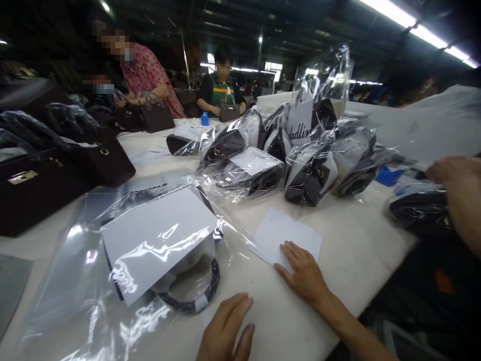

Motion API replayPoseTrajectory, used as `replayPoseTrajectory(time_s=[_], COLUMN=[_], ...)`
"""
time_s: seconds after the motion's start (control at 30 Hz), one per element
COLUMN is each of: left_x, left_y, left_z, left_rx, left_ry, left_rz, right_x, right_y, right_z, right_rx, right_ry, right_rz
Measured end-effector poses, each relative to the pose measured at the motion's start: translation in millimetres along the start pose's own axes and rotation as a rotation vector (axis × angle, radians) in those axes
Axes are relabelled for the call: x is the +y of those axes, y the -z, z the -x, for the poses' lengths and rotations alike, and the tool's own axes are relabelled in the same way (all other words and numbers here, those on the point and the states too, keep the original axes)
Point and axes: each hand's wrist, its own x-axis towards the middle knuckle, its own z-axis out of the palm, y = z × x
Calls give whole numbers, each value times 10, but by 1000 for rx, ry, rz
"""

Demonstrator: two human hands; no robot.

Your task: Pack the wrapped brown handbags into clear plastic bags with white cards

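My right hand [302, 273] lies on a stack of white paper sheets [291, 233], its fingers stretched out and nothing gripped. Close to the table's near edge is my left hand [227, 328], open, thumb apart from the fingers and nothing seen in it. Just beyond it, to the left, a dark handbag lies flat in a clear plastic bag [80, 281]. A white sheet [161, 235] covers most of the handbag's side. The round, wrapped handle [188, 298] of that handbag points toward my left hand.
Several handbags in clear plastic [248, 173] are heaped at the table's middle. Unbagged dark handbags [67, 173] stand at left. Across the table [361, 235], two people [150, 70] handle bags. At right, another person's hand [458, 190] is over a bagged handbag [419, 205].
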Motion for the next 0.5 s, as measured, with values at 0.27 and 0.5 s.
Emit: replayPoseTrajectory(time_s=[0.27, 0.5], left_x=[-206, -174], left_y=[-813, -871], left_z=[-1145, -1269], left_rx=[-31, -95], left_ry=[597, 665], left_rz=[214, 198], right_x=[39, 52], right_y=[-62, -42], right_z=[130, 112], right_rx=[74, 79], right_ry=[-5, -39], right_rz=[-76, -154])
